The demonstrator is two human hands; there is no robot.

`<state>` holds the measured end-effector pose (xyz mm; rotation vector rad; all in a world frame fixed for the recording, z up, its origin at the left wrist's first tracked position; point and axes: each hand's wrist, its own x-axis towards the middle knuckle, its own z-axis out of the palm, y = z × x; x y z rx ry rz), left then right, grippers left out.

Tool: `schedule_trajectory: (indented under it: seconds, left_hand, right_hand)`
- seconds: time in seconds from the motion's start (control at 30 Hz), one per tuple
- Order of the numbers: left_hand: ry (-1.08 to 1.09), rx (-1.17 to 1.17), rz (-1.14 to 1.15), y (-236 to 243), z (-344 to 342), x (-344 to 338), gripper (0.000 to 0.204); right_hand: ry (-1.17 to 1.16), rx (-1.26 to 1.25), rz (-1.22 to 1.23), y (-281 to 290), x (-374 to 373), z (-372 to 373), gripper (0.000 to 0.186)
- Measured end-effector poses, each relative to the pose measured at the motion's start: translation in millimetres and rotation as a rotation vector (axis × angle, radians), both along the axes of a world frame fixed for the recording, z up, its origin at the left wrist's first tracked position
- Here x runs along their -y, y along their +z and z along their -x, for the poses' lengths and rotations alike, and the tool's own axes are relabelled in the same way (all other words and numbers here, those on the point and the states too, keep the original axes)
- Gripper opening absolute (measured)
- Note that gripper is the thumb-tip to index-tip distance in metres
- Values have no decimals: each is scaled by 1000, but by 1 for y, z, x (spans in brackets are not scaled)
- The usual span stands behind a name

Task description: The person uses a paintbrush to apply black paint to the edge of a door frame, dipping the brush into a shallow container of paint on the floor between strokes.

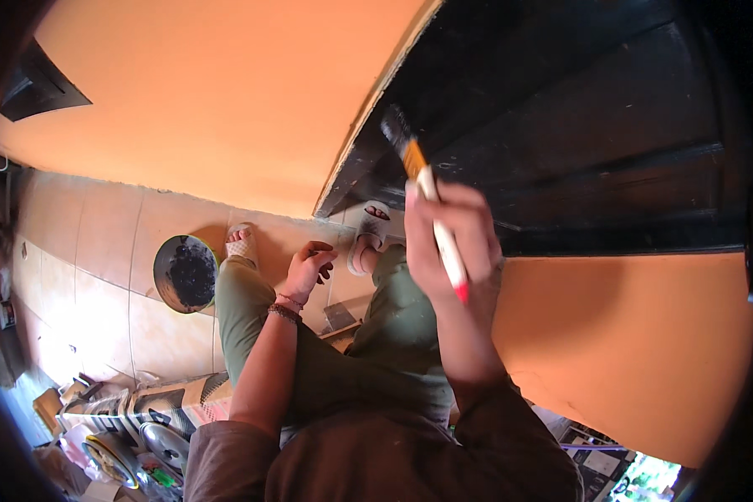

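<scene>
Paintbrush with a cream-white handle, red butt end, orange-brown ferrule and dark-coated bristles point(427, 186) is slanted in front of you, right of centre, its bristles pointing up and left. Your right hand point(456, 238) grips it, the fingers and thumb closed around the handle, with the red end poking out below. The bristles lie over the left part of a black, panelled door point(611, 125) (they are blurred, so you cannot tell whether they touch it). Your left hand point(309, 266) hangs above the floor between your knees, its fingers loosely bent and parted from the thumb; dark beaded bracelets point(284, 314) circle that wrist. Smooth orange wall point(217, 100) borders the door on the left, and more orange appears below it. Farther left, beside your foot, a round bucket point(168, 254) with dark, paint-like contents point(194, 274) stands on beige floor tiles point(105, 251). Olive-green trousers point(244, 314) cover your legs, and a printed cardboard box point(174, 400) lies lower left.
</scene>
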<state>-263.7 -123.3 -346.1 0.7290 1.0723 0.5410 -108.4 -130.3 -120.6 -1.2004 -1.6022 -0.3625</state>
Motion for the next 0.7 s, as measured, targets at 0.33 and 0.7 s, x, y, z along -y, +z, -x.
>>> schedule_trajectory:
  seconds: [0.33, 0.7]
  left_hand:
    - [-12, -11, 11, 2, -1, -3, 26]
    - [-12, 4, 17, 0, -1, -1, 26]
  right_hand:
    - [-24, -34, 1, -5, -16, -7, 19]
    - [-129, -45, -88, -4, -7, 13, 20]
